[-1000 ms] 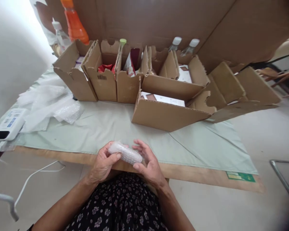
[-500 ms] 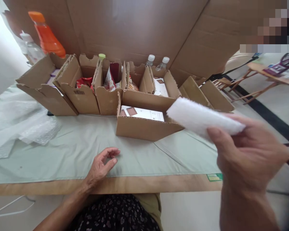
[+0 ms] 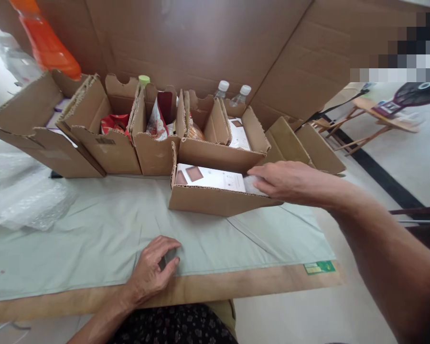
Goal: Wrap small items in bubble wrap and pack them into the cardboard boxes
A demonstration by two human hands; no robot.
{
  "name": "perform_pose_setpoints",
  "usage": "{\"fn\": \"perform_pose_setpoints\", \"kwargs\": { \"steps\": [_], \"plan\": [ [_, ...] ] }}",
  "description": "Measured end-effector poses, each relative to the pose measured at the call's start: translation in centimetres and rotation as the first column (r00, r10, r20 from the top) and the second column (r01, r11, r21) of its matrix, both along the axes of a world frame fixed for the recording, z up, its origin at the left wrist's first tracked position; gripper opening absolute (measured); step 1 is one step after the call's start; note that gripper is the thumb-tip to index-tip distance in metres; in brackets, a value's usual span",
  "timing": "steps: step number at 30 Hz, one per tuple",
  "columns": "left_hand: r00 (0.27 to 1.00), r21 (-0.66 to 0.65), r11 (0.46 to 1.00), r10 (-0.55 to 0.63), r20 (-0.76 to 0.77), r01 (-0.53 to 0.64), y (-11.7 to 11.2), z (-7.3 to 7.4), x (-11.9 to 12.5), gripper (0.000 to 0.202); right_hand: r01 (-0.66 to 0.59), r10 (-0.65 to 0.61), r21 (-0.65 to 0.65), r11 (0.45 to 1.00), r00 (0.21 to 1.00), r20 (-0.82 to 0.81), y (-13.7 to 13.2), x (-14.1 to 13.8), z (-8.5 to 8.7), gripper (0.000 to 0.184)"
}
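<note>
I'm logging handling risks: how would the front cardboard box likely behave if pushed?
The front cardboard box would probably flex slightly, given its thin corrugated walls. The wrinkled cloth beneath looks loose and may drag along with it. The white carton inside might add some steadying weight.

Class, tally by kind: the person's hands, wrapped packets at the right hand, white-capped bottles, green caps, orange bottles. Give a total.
Hands (left hand, right hand): 2
Wrapped packet: 1
White-capped bottles: 3
Green cap: 1
Orange bottle: 1
Total: 8
</note>
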State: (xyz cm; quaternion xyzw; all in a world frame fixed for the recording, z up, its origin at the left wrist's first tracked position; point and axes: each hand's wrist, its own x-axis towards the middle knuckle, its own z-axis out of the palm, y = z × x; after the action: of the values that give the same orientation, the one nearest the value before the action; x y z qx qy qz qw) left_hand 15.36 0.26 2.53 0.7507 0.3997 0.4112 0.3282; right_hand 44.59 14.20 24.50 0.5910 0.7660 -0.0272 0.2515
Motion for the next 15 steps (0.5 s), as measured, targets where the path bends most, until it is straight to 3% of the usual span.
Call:
{"fn": "perform_pose_setpoints", "kwargs": {
  "steps": [3,9,11,13,15],
  "plan": [
    [1.0,0.01,1.0,0.002,-0.004,-0.002,0.0,0.0,0.1,0.02,0.016,0.005,-0.143,0.99,0.99,0.142,1.2,-0.8,0.0,0.03],
    [1.0,0.024,1.0,0.006,-0.012,-0.006,0.0,-0.3,0.2,0.019,-0.019,0.033,-0.133,0.991,0.994,0.107,2.6,-1.5,-0.8,0.02],
    [1.0,0.013,1.0,0.013,-0.001,-0.013,-0.2,-0.4,0.0,0.019,-0.005,0.005,-0.023,1.0,1.0,0.005,1.5,-0.5,-0.1,0.024],
    [0.997,-0.036,0.997,0.074,0.002,-0.074,-0.4,-0.1,-0.2,0.021,0.078,-0.037,0.203,0.976,0.979,-0.199,-0.9,1.2,0.9,0.03],
    [0.98,-0.131,0.971,0.199,-0.019,-0.2,-0.4,0.7,-0.4,0.03,0.249,-0.029,0.464,0.85,0.902,-0.43,-4.4,3.2,1.4,0.032]
  ]
}}
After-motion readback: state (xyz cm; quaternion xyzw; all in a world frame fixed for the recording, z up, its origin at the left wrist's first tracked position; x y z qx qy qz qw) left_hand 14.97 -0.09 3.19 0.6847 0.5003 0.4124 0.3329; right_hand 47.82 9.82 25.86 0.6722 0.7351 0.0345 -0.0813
